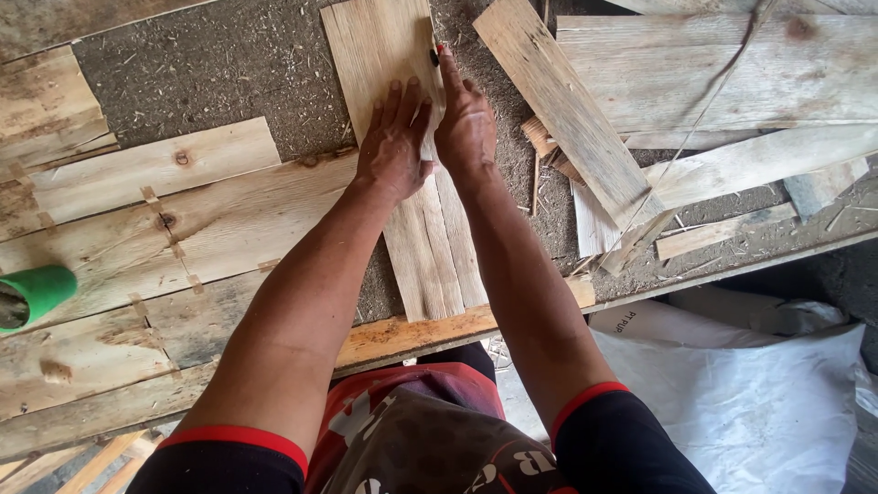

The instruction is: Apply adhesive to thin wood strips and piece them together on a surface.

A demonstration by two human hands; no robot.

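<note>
1. Nearest the camera, a counter (210, 229) of rough planks dusted with sawdust is seen, its front rail running across below the forearms.

2. On it a narrow wooden slat (430, 247) is laid, its long axis running from the front rail straight away from the person, slightly tilted left at the far end. A wider board (375, 46) lies beyond it on nearly the same line.

3. The left hand (395, 142) is pressed flat, palm down, where slat and board meet; its fingers (391, 102) are spread and extended, closed around nothing.

4. The right hand (465, 128) is set just beside it, touching at the thumb side, and reaches slightly farther. Its index finger is stretched forward along the board's right edge, against a small dark object with a red tip (437, 52), which cannot be identified; whether it is pinched cannot be told.

5. The wood thus lies directly under and ahead of both hands, pointing away.

6. Farther right, loose offcuts (562, 101) are piled at angles; a green tube (37, 293) lies at far left.
</note>
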